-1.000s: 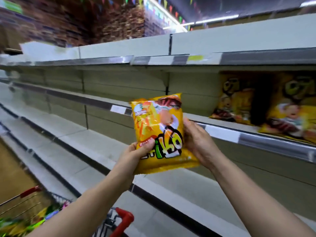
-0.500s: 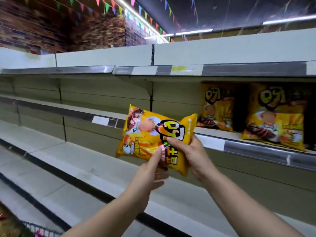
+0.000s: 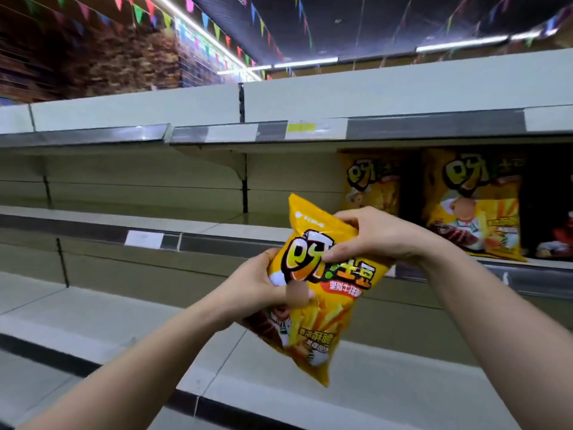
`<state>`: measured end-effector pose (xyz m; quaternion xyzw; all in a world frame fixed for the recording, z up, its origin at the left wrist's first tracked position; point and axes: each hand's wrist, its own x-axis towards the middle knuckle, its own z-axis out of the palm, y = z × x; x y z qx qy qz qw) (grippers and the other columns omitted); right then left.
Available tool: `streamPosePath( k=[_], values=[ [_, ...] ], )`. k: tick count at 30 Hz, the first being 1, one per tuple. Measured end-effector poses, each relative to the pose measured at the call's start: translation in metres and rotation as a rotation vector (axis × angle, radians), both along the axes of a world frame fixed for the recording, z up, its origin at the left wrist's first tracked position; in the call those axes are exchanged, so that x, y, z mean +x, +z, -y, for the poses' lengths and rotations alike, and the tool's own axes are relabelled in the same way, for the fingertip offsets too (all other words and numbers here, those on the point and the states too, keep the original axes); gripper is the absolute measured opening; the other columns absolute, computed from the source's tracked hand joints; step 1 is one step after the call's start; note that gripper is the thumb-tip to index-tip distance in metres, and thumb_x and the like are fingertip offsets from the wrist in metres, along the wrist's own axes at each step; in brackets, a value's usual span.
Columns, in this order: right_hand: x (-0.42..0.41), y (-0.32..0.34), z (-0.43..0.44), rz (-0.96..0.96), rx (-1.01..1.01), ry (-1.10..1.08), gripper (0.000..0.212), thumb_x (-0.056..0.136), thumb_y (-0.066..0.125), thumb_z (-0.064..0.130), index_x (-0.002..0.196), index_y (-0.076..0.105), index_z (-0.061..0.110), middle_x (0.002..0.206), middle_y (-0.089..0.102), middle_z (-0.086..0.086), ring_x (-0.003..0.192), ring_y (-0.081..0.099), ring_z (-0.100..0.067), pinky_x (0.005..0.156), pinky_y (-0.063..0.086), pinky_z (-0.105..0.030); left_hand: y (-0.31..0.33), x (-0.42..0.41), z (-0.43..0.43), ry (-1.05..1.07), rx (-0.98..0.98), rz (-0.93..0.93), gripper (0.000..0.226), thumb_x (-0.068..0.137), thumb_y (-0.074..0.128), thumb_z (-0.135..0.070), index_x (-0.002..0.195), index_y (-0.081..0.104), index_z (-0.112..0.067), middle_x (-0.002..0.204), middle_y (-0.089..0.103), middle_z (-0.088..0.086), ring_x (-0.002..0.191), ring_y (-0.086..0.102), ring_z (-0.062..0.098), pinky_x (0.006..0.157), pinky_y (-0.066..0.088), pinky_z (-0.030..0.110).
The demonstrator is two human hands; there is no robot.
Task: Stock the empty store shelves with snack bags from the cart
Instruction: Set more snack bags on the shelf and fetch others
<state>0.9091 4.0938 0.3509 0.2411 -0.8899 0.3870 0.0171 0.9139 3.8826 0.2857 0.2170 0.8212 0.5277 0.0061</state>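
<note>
Grey shelves [image 3: 130,308] under bunting [image 3: 139,13]; two stocked bags [image 3: 471,209] stand far right on the middle one. Your bag [image 3: 322,324] hangs tilted in front: left hand [image 3: 257,283] grips its left edge, right hand [image 3: 375,237] pinches its top.

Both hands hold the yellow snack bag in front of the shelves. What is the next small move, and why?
Probably carry the snack bag forward onto the middle shelf, just left of the two standing bags. It is nearly upright in the left hand and right hand, and that spot looks free.
</note>
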Motion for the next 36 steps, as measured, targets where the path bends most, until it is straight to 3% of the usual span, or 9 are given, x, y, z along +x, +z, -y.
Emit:
streamPosePath(
  k=[3, 5, 9, 12, 15, 21, 28, 33, 36],
  values=[
    [-0.001, 0.0, -0.013, -0.165, -0.135, -0.158, 0.026, 0.072, 0.072, 0.041, 0.092, 0.065, 0.024, 0.085, 0.07, 0.005, 0.075, 0.066, -0.008, 0.064, 0.054, -0.018, 0.002, -0.006, -0.012, -0.004, 0.21, 0.036, 0.042, 0.062, 0.081, -0.028, 0.099, 0.065, -0.016, 0.086, 0.075, 0.0, 0.077, 0.072, 0.015, 0.066, 0.057, 0.024],
    [-0.001, -0.005, -0.025, -0.267, -0.316, -0.283, 0.028, 0.078, 0.062, 0.046, 0.094, 0.063, 0.023, 0.089, 0.066, 0.002, 0.075, 0.062, -0.008, 0.063, 0.053, -0.022, 0.005, -0.013, -0.022, 0.016, 0.401, 0.157, 0.048, 0.058, 0.077, -0.034, 0.097, 0.068, -0.009, 0.086, 0.075, 0.007, 0.075, 0.072, 0.021, 0.07, 0.059, 0.031],
    [0.011, -0.025, -0.033, -0.124, -0.556, -0.424, 0.094, 0.056, 0.056, 0.065, 0.134, 0.032, 0.019, 0.105, 0.057, 0.004, 0.09, 0.064, -0.018, 0.077, 0.056, -0.044, 0.022, -0.032, -0.044, 0.004, 0.527, 0.367, 0.054, 0.054, 0.077, -0.042, 0.093, 0.07, -0.005, 0.087, 0.074, 0.014, 0.074, 0.072, 0.027, 0.079, 0.056, 0.039],
    [0.027, -0.033, -0.024, -0.048, -0.445, -0.415, 0.105, 0.055, 0.06, 0.064, 0.143, 0.017, 0.027, 0.123, 0.051, 0.003, 0.107, 0.058, -0.02, 0.089, 0.051, -0.039, 0.039, -0.045, -0.07, -0.003, 0.442, 0.331, 0.064, 0.054, 0.079, -0.047, 0.099, 0.067, -0.004, 0.08, 0.074, 0.011, 0.07, 0.072, 0.024, 0.071, 0.057, 0.034],
    [0.02, -0.028, -0.03, -0.237, -0.204, -0.522, 0.092, 0.079, 0.068, 0.044, 0.147, 0.008, 0.027, 0.121, 0.045, 0.008, 0.117, 0.05, -0.016, 0.094, 0.041, -0.028, 0.058, -0.06, -0.095, 0.014, 0.362, 0.237, 0.076, 0.046, 0.078, -0.061, 0.095, 0.065, -0.005, 0.074, 0.074, 0.008, 0.07, 0.072, 0.022, 0.071, 0.058, 0.033],
    [-0.033, 0.0, -0.054, -0.216, -0.46, -0.558, 0.078, 0.081, 0.07, 0.013, 0.143, 0.023, 0.018, 0.117, 0.049, -0.002, 0.106, 0.053, -0.019, 0.09, 0.048, -0.033, 0.077, -0.11, -0.122, -0.009, 0.414, 0.149, 0.101, 0.062, 0.081, -0.029, 0.143, 0.024, -0.009, 0.13, 0.052, 0.017, 0.106, 0.061, 0.031, 0.09, 0.052, 0.042],
    [-0.067, -0.024, -0.057, -0.208, -0.251, -0.701, 0.056, 0.092, 0.056, 0.017, 0.138, 0.024, 0.013, 0.134, 0.047, -0.013, 0.122, 0.048, -0.029, 0.101, 0.042, -0.04, 0.055, -0.14, -0.137, -0.031, 0.392, 0.128, 0.04, 0.08, 0.072, -0.015, 0.115, 0.054, -0.008, 0.103, 0.068, 0.014, 0.094, 0.066, 0.03, 0.09, 0.052, 0.043],
    [-0.073, -0.026, -0.059, -0.218, -0.189, -0.757, 0.044, 0.095, 0.049, 0.017, 0.134, 0.029, 0.01, 0.135, 0.043, -0.014, 0.122, 0.045, -0.03, 0.095, 0.04, -0.035, 0.051, -0.146, -0.144, -0.007, 0.315, 0.107, 0.044, 0.082, 0.07, -0.025, 0.117, 0.057, -0.002, 0.103, 0.068, 0.013, 0.091, 0.065, 0.026, 0.085, 0.051, 0.036],
    [-0.068, -0.026, -0.057, -0.224, -0.134, -0.767, 0.051, 0.096, 0.048, 0.018, 0.141, 0.024, 0.01, 0.137, 0.04, -0.015, 0.122, 0.044, -0.031, 0.094, 0.04, -0.034, 0.048, -0.143, -0.138, 0.101, 0.237, 0.042, 0.078, 0.073, 0.076, -0.041, 0.136, 0.041, -0.012, 0.127, 0.058, 0.013, 0.11, 0.059, 0.028, 0.097, 0.047, 0.042]
  ],
)
